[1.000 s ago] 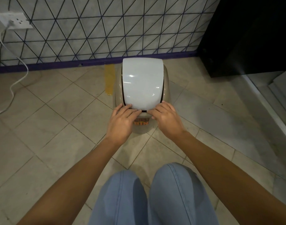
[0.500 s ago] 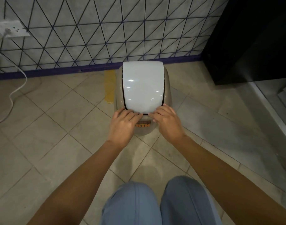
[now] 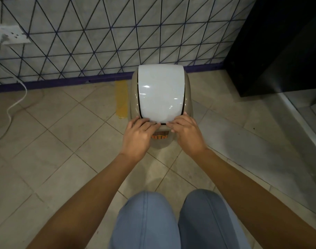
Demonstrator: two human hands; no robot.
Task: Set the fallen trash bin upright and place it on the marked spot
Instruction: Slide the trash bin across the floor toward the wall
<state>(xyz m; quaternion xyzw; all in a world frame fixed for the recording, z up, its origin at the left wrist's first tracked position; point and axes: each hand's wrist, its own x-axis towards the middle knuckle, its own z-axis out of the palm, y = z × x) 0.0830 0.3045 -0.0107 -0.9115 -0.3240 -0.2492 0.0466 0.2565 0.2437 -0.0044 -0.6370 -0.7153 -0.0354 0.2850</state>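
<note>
The trash bin (image 3: 160,94) stands upright on the tiled floor against the wall's purple baseboard. It has a beige body and a glossy white curved lid, and I look down on it from above. My left hand (image 3: 137,135) and my right hand (image 3: 186,133) both lie on its near side, fingertips curled onto the lid's front edge and almost touching each other. An orange label shows between them. A yellow tape strip (image 3: 121,99) on the floor runs along the bin's left side, partly under it.
A black cabinet (image 3: 279,51) stands close to the bin on the right, with a raised pale ledge (image 3: 300,119) in front of it. A wall socket (image 3: 10,34) and white cable (image 3: 13,105) are at far left. My knees (image 3: 144,221) are near the bottom edge.
My view has tilted up a little, showing more wall. Both hands stay on the lid's front edge and have drawn slightly closer together. The bin has not visibly moved.
</note>
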